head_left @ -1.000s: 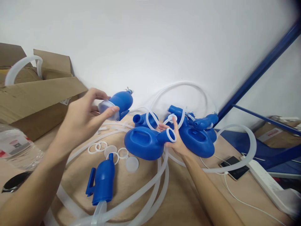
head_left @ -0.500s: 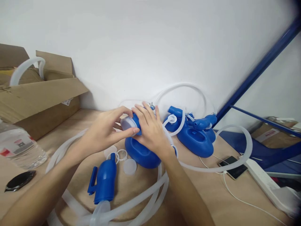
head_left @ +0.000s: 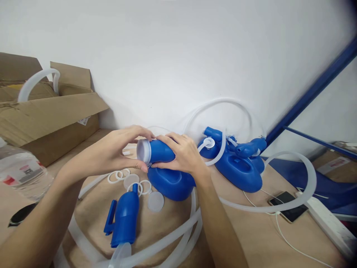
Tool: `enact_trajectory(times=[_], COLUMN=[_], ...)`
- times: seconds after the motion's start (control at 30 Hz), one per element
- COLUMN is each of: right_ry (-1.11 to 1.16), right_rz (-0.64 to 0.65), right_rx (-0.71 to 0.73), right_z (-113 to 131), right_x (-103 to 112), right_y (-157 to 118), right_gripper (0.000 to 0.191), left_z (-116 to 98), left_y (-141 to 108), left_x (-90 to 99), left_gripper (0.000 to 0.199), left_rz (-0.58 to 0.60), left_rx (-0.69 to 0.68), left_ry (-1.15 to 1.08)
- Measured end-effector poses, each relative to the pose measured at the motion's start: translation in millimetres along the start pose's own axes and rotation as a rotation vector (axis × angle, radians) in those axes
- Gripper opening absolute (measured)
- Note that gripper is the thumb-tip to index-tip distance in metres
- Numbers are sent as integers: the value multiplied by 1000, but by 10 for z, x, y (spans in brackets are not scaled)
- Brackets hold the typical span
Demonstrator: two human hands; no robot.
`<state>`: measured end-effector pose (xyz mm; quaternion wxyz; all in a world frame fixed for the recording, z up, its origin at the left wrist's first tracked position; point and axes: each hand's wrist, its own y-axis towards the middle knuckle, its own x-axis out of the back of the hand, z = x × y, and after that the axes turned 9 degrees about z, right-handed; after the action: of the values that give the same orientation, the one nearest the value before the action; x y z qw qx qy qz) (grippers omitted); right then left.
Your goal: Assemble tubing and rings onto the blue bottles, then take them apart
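Observation:
My right hand is wrapped round a blue plastic bottle-shaped part, held sideways above a blue bottle. On its left end sits a translucent white cap. My left hand pinches this cap, thumb below and fingers on top. Nearer me lies another blue bottle-shaped part with a narrow neck and a side clip, a clear cap at its wide end. White rings and translucent discs are scattered between it and my hands.
Translucent hoses loop across the table. More blue bottles with hoses stand to the right, near a phone and a power strip. An open carton and a water bottle stand at the left.
The blue part has turned level and come a little lower, so its side and capped end now show. My right hand has moved from over its top to its right end.

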<state>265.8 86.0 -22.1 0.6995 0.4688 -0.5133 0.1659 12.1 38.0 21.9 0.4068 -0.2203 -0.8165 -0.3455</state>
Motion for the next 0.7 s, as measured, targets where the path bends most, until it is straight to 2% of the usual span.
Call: enact_trajectory(times=[0.1, 0.27, 0.63, 0.7], right_ry=[8, 4, 88, 101], right_rz=[15, 2, 88, 77], right_rx=[8, 27, -39, -102], right_z=[-5, -18, -17, -61], right_x=[48, 106, 202, 231], right_y=[-29, -72, -112, -144], right_gripper=[81, 81, 72, 68], left_z=[20, -16, -15, -30], left_y=[14, 36, 107, 136], left_x=[-38, -117, -210, -229], left_gripper=[53, 57, 57, 56], left_rz=[-41, -124, -150, -243], left_rx=[-27, -35, 24, 14], left_ry=[-48, -42, -107, -50])
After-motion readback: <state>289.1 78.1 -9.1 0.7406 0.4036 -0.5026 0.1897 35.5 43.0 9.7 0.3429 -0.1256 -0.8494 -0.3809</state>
